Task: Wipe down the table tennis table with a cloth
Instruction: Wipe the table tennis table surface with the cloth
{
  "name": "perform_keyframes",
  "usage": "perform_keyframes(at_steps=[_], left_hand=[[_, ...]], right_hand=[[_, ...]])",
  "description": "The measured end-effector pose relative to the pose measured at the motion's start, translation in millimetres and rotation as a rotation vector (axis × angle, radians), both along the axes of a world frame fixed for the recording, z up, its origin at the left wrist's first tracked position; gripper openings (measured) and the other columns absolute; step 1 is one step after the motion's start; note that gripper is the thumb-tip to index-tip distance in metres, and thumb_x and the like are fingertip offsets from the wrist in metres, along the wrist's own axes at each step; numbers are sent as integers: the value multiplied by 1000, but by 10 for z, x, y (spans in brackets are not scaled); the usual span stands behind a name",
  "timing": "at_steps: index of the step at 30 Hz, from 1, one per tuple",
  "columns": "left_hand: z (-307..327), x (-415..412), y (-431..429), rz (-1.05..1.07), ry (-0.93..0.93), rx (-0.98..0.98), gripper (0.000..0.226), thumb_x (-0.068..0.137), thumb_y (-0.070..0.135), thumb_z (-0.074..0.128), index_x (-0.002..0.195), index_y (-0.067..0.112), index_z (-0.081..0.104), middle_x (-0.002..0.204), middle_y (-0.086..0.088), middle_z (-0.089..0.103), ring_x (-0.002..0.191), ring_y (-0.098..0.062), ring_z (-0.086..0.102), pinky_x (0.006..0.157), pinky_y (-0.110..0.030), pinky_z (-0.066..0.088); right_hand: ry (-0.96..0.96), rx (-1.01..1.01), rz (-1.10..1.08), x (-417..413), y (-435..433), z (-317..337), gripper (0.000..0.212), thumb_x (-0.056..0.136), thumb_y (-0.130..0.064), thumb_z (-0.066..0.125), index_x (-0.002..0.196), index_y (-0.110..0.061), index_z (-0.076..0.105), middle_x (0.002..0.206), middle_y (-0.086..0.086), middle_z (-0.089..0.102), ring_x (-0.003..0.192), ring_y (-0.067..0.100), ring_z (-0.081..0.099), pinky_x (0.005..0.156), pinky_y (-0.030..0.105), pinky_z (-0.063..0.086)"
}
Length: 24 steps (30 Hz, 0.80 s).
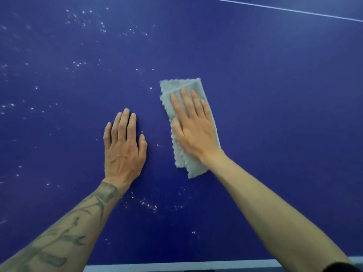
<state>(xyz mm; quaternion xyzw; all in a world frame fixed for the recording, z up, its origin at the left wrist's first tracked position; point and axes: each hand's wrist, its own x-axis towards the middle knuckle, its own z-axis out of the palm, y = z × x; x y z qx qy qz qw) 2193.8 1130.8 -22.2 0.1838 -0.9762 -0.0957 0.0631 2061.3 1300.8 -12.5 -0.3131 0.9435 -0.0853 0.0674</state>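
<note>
Count: we see one cloth (176,85), two hands, one white line (284,9).
Cloth: folded, pale grey, lying on the counter (275,114) near centre.
Right hand (193,130): flat on our cloth, fingers straight and released, pressing it down.
Left hand (122,150): at the cloth's 8 o'clock, flat on the counter, fingers released.
Counter: dark blue, fills our view; white specks (149,206) mostly from 6 round to 11 o'clock; line at 1 o'clock; pale edge (176,266) at 6 o'clock.

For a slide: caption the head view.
Right hand presses folded grey cloth on speckled blue table; left hand rests flat.
</note>
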Motion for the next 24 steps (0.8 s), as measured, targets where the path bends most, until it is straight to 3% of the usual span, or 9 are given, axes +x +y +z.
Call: perform_keyframes(at_steps=[2, 6, 8, 12, 16, 18, 20, 24], left_hand=[[-17, 11, -14, 6, -6, 20, 57, 108, 28, 40, 159, 2, 37, 168, -15, 32, 157, -32, 29, 131, -51, 17], [-21, 8, -28, 8, -11, 25, 57, 107, 28, 40, 158, 3, 38, 167, -15, 34, 157, -31, 29, 130, -51, 17], [-25, 13, -30, 4, -14, 27, 57, 107, 28, 40, 158, 3, 38, 167, -15, 34, 157, -31, 29, 130, -52, 18], [-11, 2, -25, -1, -17, 30, 57, 106, 26, 42, 159, 4, 37, 167, -15, 33, 157, -32, 30, 130, -52, 19], [-4, 2, -32, -4, -25, 35, 59, 106, 26, 42, 159, 3, 36, 168, -16, 32, 157, -32, 28, 130, -52, 18], [-8, 8, -33, -3, -31, 43, 59, 106, 27, 42, 159, 2, 36, 168, -16, 32, 157, -33, 28, 130, -52, 17], [-19, 16, -32, -2, -34, 35, 59, 106, 26, 42, 159, 2, 35, 167, -16, 32, 157, -33, 28, 130, -53, 17], [-29, 21, -35, -14, -30, 21, 58, 106, 25, 42, 159, 2, 35, 168, -16, 32, 157, -32, 28, 130, -52, 17]], right_hand=[[8, 30, 40, 26, 281, -38, 63, 111, -37, 29, 171, -24, 20, 179, 5, 11, 166, 25, 6, 134, 48, 10], [-16, 67, -322, -426, 465, -40, 65, 109, -42, 21, 172, -26, 10, 180, 4, 6, 166, 24, 2, 134, 50, 7], [-12, 44, -393, -564, 178, -33, 67, 109, -43, 17, 172, -24, 7, 180, 6, 2, 166, 26, 0, 134, 49, 3], [22, 2, -160, -210, -339, -43, 67, 107, -38, 29, 171, -21, 21, 179, 9, 13, 166, 30, 8, 133, 51, 10], [1, 55, 189, 403, 104, 15, 65, 110, -35, 34, 171, -22, 17, 179, 6, 8, 166, 26, 4, 133, 50, 13], [-9, 75, 82, 395, 512, 10, 65, 110, -35, 35, 171, -24, 17, 179, 4, 8, 166, 24, 4, 133, 52, 15], [-9, 91, -163, 245, 691, 1, 65, 110, -37, 32, 172, -25, 16, 180, 3, 8, 166, 23, 3, 133, 51, 14], [0, 46, -526, 12, 195, -17, 66, 109, -40, 20, 172, -24, 11, 180, 6, 6, 166, 27, 2, 134, 49, 5]])
